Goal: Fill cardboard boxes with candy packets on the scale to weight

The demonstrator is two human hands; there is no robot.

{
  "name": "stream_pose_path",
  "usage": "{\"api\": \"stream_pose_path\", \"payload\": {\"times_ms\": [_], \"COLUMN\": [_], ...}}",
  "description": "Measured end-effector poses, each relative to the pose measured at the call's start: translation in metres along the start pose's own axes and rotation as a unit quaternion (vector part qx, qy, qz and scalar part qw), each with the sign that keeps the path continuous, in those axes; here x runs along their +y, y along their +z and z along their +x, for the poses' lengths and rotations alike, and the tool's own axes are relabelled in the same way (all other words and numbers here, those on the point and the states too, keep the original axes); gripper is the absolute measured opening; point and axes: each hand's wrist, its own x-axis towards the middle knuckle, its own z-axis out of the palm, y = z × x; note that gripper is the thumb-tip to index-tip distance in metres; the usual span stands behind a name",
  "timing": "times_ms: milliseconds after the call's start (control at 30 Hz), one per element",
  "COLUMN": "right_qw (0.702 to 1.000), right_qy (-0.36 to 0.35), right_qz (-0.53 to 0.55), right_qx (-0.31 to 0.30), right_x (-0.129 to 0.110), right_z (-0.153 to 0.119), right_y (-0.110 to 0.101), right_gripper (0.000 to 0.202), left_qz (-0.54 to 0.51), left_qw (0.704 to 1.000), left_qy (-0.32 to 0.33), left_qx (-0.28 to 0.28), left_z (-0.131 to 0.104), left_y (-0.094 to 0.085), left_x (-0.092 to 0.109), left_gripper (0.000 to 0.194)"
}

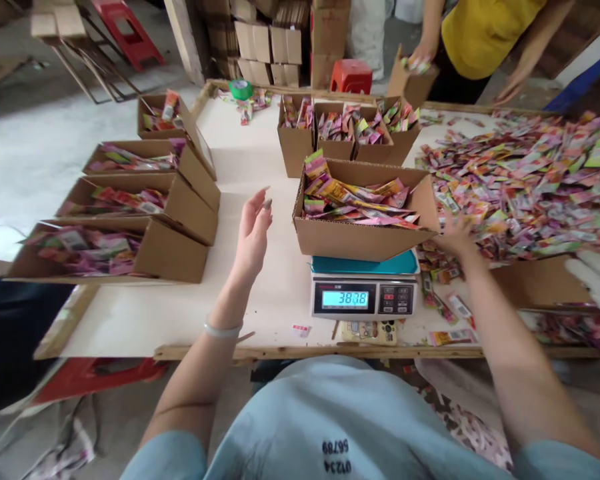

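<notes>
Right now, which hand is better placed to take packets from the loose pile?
Probably the right hand: it is at the edge of the loose pile. The left hand is farther off, beyond the box on the scale.

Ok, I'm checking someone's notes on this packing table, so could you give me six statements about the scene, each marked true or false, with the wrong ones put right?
1. A box of packets sits on the scale. True.
2. The left hand grips that box. False: the left hand is apart from it, above the table.
3. The right hand is by the box's right end. True.
4. The scale's display is dark. False: the display is lit and shows digits.
5. A green tape roll lies toward the table's far edge. True.
6. The big loose pile is left of the scale. False: the loose pile spreads to the right.
</notes>
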Motion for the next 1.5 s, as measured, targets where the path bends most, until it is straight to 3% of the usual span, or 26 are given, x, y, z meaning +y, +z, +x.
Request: {"api": "stream_pose_path", "payload": {"times_ms": [100,200,333,433,500,600,700,833,967,1033,1100,1200,1500], "right_qw": [0.997,0.996,0.994,0.981,0.966,0.934,0.898,0.854,0.884,0.895,0.897,0.899,0.87], "right_qy": [0.066,0.071,0.083,0.092,0.087,0.044,-0.044,-0.236,-0.349,-0.37,-0.383,-0.384,-0.332], "right_qz": [-0.049,-0.043,0.034,0.113,0.174,0.272,0.355,0.421,0.309,0.244,0.203,0.191,0.365], "right_qx": [-0.004,0.02,0.068,0.126,0.169,0.228,0.256,0.194,0.022,-0.057,-0.088,-0.084,0.008], "right_x": [0.001,0.01,0.021,0.019,0.009,-0.023,-0.078,-0.168,-0.231,-0.243,-0.245,-0.235,-0.216], "right_z": [-0.027,-0.033,-0.017,-0.004,0.002,0.009,0.006,-0.009,-0.009,-0.003,0.002,0.002,-0.012], "right_y": [0.036,0.04,-0.003,-0.043,-0.071,-0.117,-0.166,-0.206,-0.194,-0.177,-0.161,-0.15,-0.151], "right_gripper": [0.045,0.034,0.03,0.012,0.02,0.036,0.045,0.041,0.04,0.044,0.047,0.051,0.075], "left_qz": [-0.002,-0.004,-0.017,-0.028,-0.03,-0.03,-0.03,-0.027,-0.018,-0.01,-0.004,0.001,0.005], "left_qw": [1.0,1.0,0.999,0.999,0.999,0.997,0.996,0.995,0.993,0.993,0.992,0.989,0.985], "left_qy": [0.011,0.018,0.029,0.036,0.045,0.069,0.084,0.09,0.114,0.121,0.127,0.147,0.164], "left_qx": [-0.005,0.012,0.023,0.007,-0.003,-0.016,-0.019,-0.016,-0.013,-0.011,-0.011,-0.015,-0.047], "left_z": [-0.001,0.001,0.005,0.006,0.006,0.007,0.007,0.005,0.002,0.001,0.001,0.002,-0.003], "left_y": [0.0,-0.001,0.0,0.003,0.005,0.007,0.009,0.012,0.013,0.014,0.014,0.015,0.031], "left_x": [0.0,-0.001,0.001,0.004,0.007,0.015,0.025,0.035,0.04,0.041,0.041,0.043,0.053], "left_gripper": [0.07,0.071,0.068,0.064,0.063,0.063,0.065,0.066,0.064,0.065,0.069,0.071,0.064]}}
